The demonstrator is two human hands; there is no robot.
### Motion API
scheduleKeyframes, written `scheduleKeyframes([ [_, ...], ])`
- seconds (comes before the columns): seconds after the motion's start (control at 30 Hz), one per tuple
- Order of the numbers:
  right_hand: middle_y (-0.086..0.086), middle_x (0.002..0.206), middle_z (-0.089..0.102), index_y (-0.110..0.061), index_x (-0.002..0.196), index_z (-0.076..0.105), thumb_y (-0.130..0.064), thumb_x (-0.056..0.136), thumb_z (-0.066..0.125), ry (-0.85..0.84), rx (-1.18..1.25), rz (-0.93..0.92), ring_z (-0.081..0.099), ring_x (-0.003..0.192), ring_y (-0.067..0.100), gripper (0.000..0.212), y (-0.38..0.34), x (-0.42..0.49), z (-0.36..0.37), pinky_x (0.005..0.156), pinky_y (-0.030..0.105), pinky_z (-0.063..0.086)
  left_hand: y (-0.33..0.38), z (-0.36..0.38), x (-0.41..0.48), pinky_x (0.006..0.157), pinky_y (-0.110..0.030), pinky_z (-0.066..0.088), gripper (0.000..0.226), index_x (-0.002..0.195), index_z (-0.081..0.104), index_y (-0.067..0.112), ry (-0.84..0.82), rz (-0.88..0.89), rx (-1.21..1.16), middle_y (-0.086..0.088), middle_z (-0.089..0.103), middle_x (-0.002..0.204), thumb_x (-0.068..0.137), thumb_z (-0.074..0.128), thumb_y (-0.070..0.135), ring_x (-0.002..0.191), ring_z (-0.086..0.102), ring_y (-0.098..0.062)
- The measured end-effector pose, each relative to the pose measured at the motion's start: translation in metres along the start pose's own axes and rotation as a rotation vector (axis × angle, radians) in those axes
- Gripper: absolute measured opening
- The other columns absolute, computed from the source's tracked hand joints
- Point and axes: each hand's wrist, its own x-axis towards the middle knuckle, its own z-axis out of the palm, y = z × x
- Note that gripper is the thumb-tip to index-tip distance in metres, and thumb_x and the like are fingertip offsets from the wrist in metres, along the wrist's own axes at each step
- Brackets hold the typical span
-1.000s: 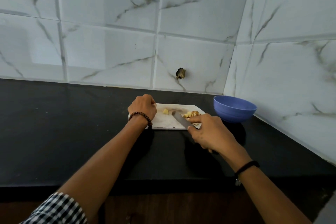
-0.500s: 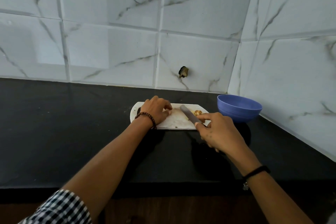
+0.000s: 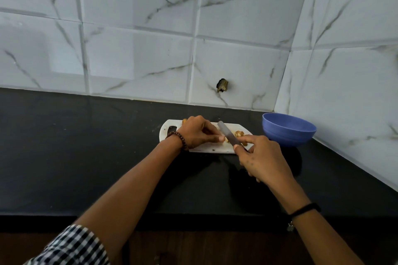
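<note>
A small white cutting board point(image 3: 170, 125) lies on the black counter near the back wall. My left hand point(image 3: 197, 132) rests on the board with fingers curled over a yellowish piece of food that is mostly hidden; a bit of it shows at the knuckles. My right hand point(image 3: 261, 157) grips a knife point(image 3: 228, 136) by its handle, index finger stretched along the blade's back. The blade angles up and left, right beside my left fingertips. A small heap of cut yellow pieces point(image 3: 239, 134) lies on the board's right part, behind the blade.
A blue bowl point(image 3: 288, 131) stands on the counter just right of the board, in the corner of the tiled walls. The black counter point(image 3: 86, 146) stretches wide to the left. Its front edge runs below my forearms. A dark hole point(image 3: 223, 85) marks the back wall.
My left hand has slid right along the board and now covers the loose yellow piece. The knife has lifted from flat on the board and come over beside my left fingertips.
</note>
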Motion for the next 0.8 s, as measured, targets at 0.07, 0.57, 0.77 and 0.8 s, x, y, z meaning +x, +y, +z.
scheduleKeyframes([
  [0.07, 0.0, 0.096, 0.07, -0.039, 0.133, 0.059, -0.04, 0.094, 0.062, 0.014, 0.01, 0.001, 0.07, 0.081, 0.021, 0.039, 0.0, -0.001, -0.001, 0.073, 0.046, 0.062, -0.001, -0.002, -0.001, 0.103, -0.043, 0.043, 0.02, 0.086, 0.075, 0.041, -0.043, -0.01, 0.006, 0.023, 0.072, 0.086, 0.071, 0.077, 0.053, 0.095, 0.064, 0.001],
  [0.57, 0.002, 0.097, 0.069, -0.034, 0.135, 0.057, -0.037, 0.097, 0.058, -0.055, -0.023, -0.006, 0.069, 0.081, 0.018, 0.038, -0.012, -0.011, 0.0, 0.075, 0.044, 0.062, -0.001, -0.009, -0.003, 0.09, -0.024, 0.053, 0.023, 0.088, 0.08, 0.02, -0.099, -0.113, -0.135, 0.007, 0.076, 0.085, 0.07, 0.084, 0.034, 0.09, 0.068, -0.005],
  [0.77, 0.0, 0.094, 0.068, -0.031, 0.138, 0.055, -0.036, 0.099, 0.056, 0.0, -0.062, -0.039, 0.069, 0.08, 0.017, 0.039, -0.019, -0.012, -0.005, 0.074, 0.04, 0.062, 0.003, -0.007, -0.003, 0.084, -0.02, 0.05, 0.021, 0.085, 0.079, 0.02, -0.075, -0.114, -0.109, 0.009, 0.075, 0.082, 0.071, 0.083, 0.036, 0.087, 0.066, -0.001],
  [0.8, -0.001, 0.092, 0.066, -0.031, 0.137, 0.056, -0.036, 0.099, 0.056, -0.012, -0.088, -0.039, 0.068, 0.079, 0.016, 0.038, -0.02, -0.012, -0.006, 0.073, 0.038, 0.061, 0.003, -0.007, -0.003, 0.086, -0.022, 0.05, 0.021, 0.084, 0.079, 0.021, -0.079, -0.113, -0.1, 0.01, 0.075, 0.082, 0.071, 0.083, 0.037, 0.087, 0.066, -0.002],
])
